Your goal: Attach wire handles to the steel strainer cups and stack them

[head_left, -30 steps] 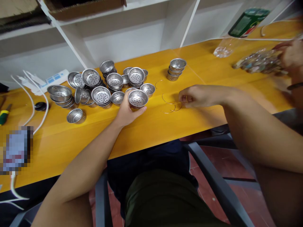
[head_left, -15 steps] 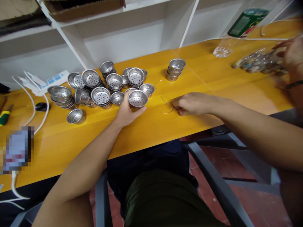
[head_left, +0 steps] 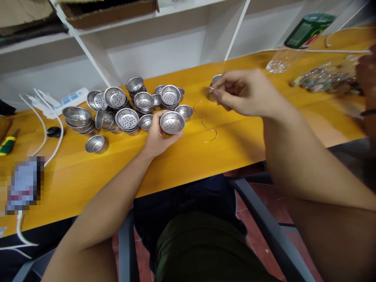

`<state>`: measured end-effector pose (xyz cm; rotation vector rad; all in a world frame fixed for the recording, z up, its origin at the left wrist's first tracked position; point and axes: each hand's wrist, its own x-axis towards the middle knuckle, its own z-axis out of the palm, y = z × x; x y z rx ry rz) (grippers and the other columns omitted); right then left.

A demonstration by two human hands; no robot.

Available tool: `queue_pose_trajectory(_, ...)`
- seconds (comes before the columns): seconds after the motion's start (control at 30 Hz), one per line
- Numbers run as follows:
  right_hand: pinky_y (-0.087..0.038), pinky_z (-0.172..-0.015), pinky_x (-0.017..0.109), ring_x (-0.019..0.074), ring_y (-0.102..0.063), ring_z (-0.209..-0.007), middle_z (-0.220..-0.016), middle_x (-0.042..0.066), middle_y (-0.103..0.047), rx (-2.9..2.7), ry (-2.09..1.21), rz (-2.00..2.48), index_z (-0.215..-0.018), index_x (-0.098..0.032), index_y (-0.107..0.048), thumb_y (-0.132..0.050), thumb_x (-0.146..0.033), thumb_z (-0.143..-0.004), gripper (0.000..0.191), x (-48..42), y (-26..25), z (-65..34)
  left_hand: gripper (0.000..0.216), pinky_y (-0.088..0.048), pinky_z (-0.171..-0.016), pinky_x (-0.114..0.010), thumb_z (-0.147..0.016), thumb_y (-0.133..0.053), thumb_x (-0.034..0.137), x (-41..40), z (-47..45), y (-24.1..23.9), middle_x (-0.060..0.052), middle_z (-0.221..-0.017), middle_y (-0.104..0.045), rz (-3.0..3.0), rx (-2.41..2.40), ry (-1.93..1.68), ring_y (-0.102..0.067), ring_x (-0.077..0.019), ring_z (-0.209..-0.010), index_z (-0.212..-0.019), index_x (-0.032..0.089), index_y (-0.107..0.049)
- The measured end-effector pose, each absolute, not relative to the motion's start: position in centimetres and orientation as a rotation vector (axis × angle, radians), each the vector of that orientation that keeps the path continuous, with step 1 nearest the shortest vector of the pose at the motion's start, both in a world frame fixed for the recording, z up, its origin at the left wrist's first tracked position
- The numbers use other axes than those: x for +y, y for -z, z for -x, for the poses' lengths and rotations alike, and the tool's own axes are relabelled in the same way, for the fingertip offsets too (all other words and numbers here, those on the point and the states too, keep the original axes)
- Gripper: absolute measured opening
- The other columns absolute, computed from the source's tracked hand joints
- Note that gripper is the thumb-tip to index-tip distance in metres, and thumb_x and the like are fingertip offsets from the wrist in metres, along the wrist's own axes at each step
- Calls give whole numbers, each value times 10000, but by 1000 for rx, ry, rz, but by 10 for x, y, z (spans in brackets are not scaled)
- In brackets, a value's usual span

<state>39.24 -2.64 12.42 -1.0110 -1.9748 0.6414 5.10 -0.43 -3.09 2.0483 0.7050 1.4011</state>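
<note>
My left hand [head_left: 154,141] is wrapped round a perforated metal strainer cup [head_left: 172,123], its open top facing up toward me. To the right, my right hand [head_left: 245,94] is raised above the table, thumb and forefinger pinching a short thin wire [head_left: 208,87]. Behind its fingers stands a small stack of strainer cups [head_left: 216,78], partly hidden. Below, curved thin wires [head_left: 216,135] lie on the tabletop, and one more wire [head_left: 194,105] lies nearer the cups. Many more strainer cups [head_left: 127,118], some stacked and some tipped over, crowd the left of my left hand.
A plastic bottle [head_left: 277,64] and a heap of shiny small items [head_left: 326,78] are at the right, beside another person's hand [head_left: 366,74]. A power strip [head_left: 72,98], white cables, a green-yellow handled tool [head_left: 8,145] and a blurred-out device [head_left: 23,186] lie left.
My right hand has lifted from the wires on the table, moving up and away with one wire in its fingertips. My left hand keeps the strainer cup in nearly the same place.
</note>
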Motion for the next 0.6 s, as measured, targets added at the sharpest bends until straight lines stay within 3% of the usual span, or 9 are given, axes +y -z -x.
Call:
queue_pose_trajectory(0.1,-442,-558,352,175,-597,-607,-720,21,-719,-1953,-715,814,-1058,-245,-845,-931,-752,-1121,519,-17,-126,-342,952,-706,-1202,-458,-934,-1116,677,-4,-48,29,-84,-1521,-717,-2053,742,-1447,-828,-292,-1358,-1586,337,-512)
queue_pose_trajectory(0.17,-468,-558,334,184,-638,-660,-739,23,-731,-1943,-773,743,-1041,-239,-843,-963,-820,-1067,594,-7,-118,-315,1002,-694,-1218,-467,-910,-1133,695,-3,-46,28,-70,-1519,-699,-2062,757,-1457,-823,-284,-1335,-1612,353,-506)
queue_pose_trajectory(0.4,-578,-597,321,184,-669,-667,-732,-1,-679,-1792,-794,736,-1105,-248,-805,-866,-804,-1151,561,34,-56,-288,945,-733,-1226,-570,-906,-1095,800,0,-45,28,-98,-1446,-778,-2068,852,-1442,-842,-337,-1334,-1555,297,-628)
queue_pose_trajectory(0.5,-555,-568,321,180,-640,-629,-716,-15,-644,-1735,-782,764,-1153,-260,-795,-851,-799,-1162,541,43,-40,-291,1029,-737,-1228,-549,-879,-1085,856,3,-45,31,-112,-1514,-762,-2056,809,-1434,-844,-338,-1366,-1602,313,-593)
queue_pose_trajectory(0.6,-537,-561,322,168,-593,-600,-711,-30,-612,-1695,-772,748,-1194,-269,-776,-853,-778,-1168,516,46,-34,-291,1027,-731,-1247,-533,-962,-1000,884,5,-46,33,-131,-1592,-733,-2033,748,-1416,-834,-337,-1429,-1695,342,-527)
